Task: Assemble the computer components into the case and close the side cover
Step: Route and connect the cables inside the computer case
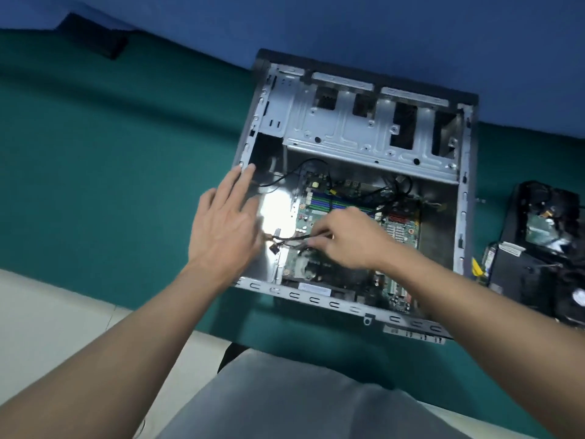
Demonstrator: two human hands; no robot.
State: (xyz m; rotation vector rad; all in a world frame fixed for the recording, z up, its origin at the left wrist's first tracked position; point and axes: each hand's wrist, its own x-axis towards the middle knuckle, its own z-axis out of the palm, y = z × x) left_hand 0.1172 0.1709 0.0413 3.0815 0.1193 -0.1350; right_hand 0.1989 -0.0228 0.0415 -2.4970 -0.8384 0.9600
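The left hand [224, 223] is wide open, with straight, slightly spread fingers and the palm facing down. It lies over the left wall of the case [462, 217], its fingertips reaching that wall's rim. The hand is blurred, and I cannot tell whether it touches the metal.

The right hand [351, 239] is inside the case, above the motherboard [403, 231]. Its fingers are curled, and thumb and forefinger pinch a thin black cable [296, 237]. From the pinch the cable runs toward the case's left wall and ends in a small dark connector [273, 248], which hangs free just beside the left palm.

The case lies on its side with the cover off, the open side facing up. Both hands are within its near-left part. The motherboard sits on the case floor, mostly toward the right wall, and loose black wires loop over its far edge. The far part of the case is taken up by a bare metal drive cage [364, 131] — its bays look hollow.

The case rests on a green table cover [126, 160]. Just right of the case lies a cluster of black parts [538, 258], too dim to name. Far to the left of the case, by the blue wall [380, 26], sits a flat dark object [95, 36].
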